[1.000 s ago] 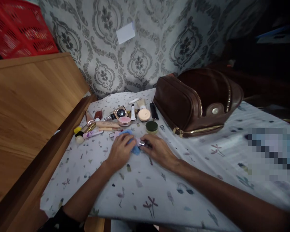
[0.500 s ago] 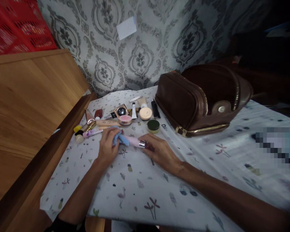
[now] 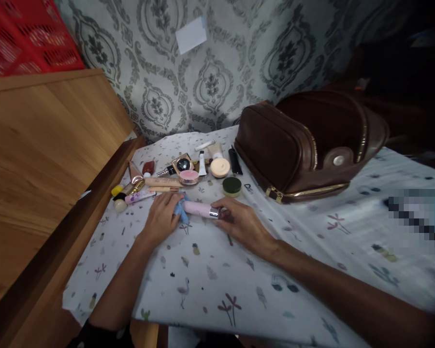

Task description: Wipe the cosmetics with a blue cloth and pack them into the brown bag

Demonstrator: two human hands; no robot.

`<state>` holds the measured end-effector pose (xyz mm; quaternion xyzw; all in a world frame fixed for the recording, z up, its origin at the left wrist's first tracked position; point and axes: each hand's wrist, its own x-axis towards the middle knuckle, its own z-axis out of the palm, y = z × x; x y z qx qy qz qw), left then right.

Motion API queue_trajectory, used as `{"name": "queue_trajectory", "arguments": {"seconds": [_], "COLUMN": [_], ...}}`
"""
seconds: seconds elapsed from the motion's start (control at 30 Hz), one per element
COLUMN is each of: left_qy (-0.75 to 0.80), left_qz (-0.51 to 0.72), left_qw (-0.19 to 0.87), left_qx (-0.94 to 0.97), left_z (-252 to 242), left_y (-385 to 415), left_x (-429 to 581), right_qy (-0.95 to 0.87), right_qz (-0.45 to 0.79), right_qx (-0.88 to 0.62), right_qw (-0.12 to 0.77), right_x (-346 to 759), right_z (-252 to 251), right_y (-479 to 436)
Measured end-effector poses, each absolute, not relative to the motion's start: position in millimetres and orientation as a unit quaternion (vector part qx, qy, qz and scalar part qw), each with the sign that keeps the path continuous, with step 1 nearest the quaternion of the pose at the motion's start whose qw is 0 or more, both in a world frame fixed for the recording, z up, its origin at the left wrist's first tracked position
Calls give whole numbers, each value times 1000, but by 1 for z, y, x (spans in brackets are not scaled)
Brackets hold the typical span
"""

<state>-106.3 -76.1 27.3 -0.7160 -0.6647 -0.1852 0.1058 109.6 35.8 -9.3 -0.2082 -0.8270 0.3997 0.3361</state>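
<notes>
A pink tube with a silver band (image 3: 199, 209) lies across the patterned white tablecloth (image 3: 239, 290). My right hand (image 3: 239, 223) is closed on its silver end. My left hand (image 3: 162, 216) grips a small blue cloth (image 3: 182, 212) pressed against the tube's other end. Both hands rest low on the cloth-covered table.
Several cosmetics lie behind my hands: a green-lidded jar (image 3: 232, 185), a pink compact (image 3: 188, 177), a peach round pot (image 3: 220, 167), tubes and pencils. An open brown leather bag (image 3: 304, 145) stands at the right. A wooden headboard (image 3: 39, 159) rises at the left, a red crate (image 3: 25, 34) above it.
My left hand slid the blue cloth leftward along the tube, uncovering its pink body. My right hand kept hold of the silver end.
</notes>
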Motion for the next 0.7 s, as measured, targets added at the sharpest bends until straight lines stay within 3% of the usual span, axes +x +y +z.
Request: {"name": "queue_trajectory", "arguments": {"seconds": [0.33,0.6,0.7], "left_qy": [-655,-659,-588], "left_qz": [-254,-320,-322], "left_qw": [86,246,242], "left_qx": [-706,-635,-701], "left_z": [27,30,30], "left_y": [-77,-82,-81], "left_x": [-113,-102,-82], "right_qy": [-745,-659,-670], "right_qz": [555,660,650], "right_qx": [-262,-227,-212], "right_qw": [262,283,291], "right_x": [109,105,105], "right_z": [-2,-3,-4], "right_y": [44,42,38]}}
